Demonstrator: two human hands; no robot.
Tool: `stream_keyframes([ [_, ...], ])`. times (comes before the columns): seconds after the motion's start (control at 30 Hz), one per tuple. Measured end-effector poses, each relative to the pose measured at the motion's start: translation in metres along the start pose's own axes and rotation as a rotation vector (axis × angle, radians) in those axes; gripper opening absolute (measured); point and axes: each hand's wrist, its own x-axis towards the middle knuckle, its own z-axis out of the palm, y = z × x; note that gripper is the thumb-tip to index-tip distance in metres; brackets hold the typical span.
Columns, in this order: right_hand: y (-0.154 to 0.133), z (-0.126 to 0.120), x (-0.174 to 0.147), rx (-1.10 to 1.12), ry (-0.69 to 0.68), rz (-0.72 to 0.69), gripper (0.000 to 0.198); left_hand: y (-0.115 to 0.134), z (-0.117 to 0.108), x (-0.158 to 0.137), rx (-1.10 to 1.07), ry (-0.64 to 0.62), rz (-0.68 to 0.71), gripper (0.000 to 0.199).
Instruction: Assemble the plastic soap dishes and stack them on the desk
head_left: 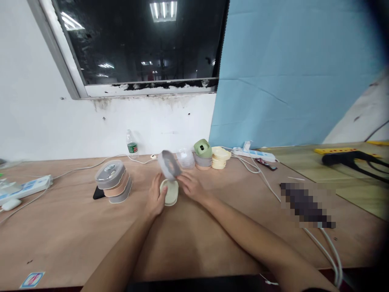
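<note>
In front of me a pale cream rounded plastic piece lies on the table, with my left hand curled against its left side and the thumb over its edge. My right hand is closed on the right edge of a grey rounded plastic lid. That grey piece is tilted up just behind the cream one and is smeared by motion. The right fingertips are partly hidden behind it.
To the left stands a stack of grey and orange containers, beside a black phone. Clear pieces, a green piece on a stack, and pale yellow pieces stand behind. Cables and a power strip lie to the right.
</note>
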Motion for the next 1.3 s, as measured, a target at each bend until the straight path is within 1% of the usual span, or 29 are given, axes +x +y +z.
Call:
stream_keyframes([
  [0.07,0.019,-0.02,0.006,-0.084,0.105,0.09,0.037,0.0,0.0,0.0,0.217,-0.13,-0.045,0.065],
  [0.13,0.042,-0.044,0.015,-0.177,0.187,0.219,0.037,-0.001,0.001,-0.001,0.378,-0.236,-0.083,0.068],
  [0.17,0.054,-0.056,0.021,-0.238,0.201,0.257,0.037,-0.001,0.002,0.0,0.429,-0.268,-0.094,0.069],
  [0.2,0.067,-0.068,0.027,-0.305,0.185,0.268,0.036,-0.001,0.002,0.0,0.467,-0.292,-0.101,0.07],
  [0.23,0.079,-0.08,0.033,-0.375,0.131,0.273,0.037,0.0,0.003,0.0,0.496,-0.313,-0.105,0.07],
  [0.33,0.111,-0.105,0.052,-0.591,-0.12,0.299,0.037,0.001,0.005,0.0,0.555,-0.357,-0.117,0.07],
  [0.43,0.129,-0.114,0.066,-0.684,-0.35,0.277,0.033,0.003,0.004,-0.001,0.569,-0.364,-0.117,0.07],
  [0.5,0.133,-0.113,0.073,-0.72,-0.463,0.238,0.032,0.005,0.002,-0.002,0.554,-0.362,-0.111,0.07],
  [0.57,0.132,-0.109,0.078,-0.749,-0.543,0.2,0.033,0.006,0.001,-0.003,0.535,-0.367,-0.1,0.072],
  [0.67,0.126,-0.103,0.082,-0.766,-0.577,0.19,0.03,0.007,0.0,-0.004,0.517,-0.371,-0.08,0.08],
  [0.73,0.12,-0.101,0.083,-0.762,-0.539,0.2,0.029,0.007,0.0,-0.003,0.507,-0.362,-0.064,0.081],
  [0.8,0.113,-0.099,0.08,-0.734,-0.468,0.202,0.03,0.005,0.0,-0.003,0.483,-0.347,-0.047,0.078],
  [0.9,0.096,-0.088,0.066,-0.617,-0.352,0.176,0.032,0.003,0.0,-0.002,0.406,-0.307,-0.035,0.073],
  [1.0,0.072,-0.063,0.041,-0.427,-0.3,0.102,0.031,0.004,-0.001,-0.001,0.258,-0.218,-0.029,0.067],
  [1.07,0.054,-0.042,0.023,-0.305,-0.343,0.03,0.032,0.007,-0.004,0.0,0.136,-0.155,-0.023,0.06],
  [1.1,0.047,-0.033,0.016,-0.261,-0.344,0.021,0.034,0.009,-0.005,0.0,0.081,-0.136,-0.021,0.057],
  [1.13,0.04,-0.025,0.009,-0.217,-0.343,0.028,0.038,0.01,-0.007,0.0,0.033,-0.126,-0.018,0.055],
  [1.2,0.029,-0.014,0.002,-0.144,-0.292,0.084,0.045,0.012,-0.01,-0.001,-0.05,-0.135,-0.011,0.051],
  [1.23,0.026,-0.011,0.001,-0.112,-0.264,0.113,0.047,0.012,-0.011,-0.002,-0.092,-0.15,-0.003,0.05],
  [1.3,0.02,-0.01,0.0,-0.058,-0.224,0.148,0.043,0.01,-0.011,-0.003,-0.191,-0.192,0.026,0.049],
])
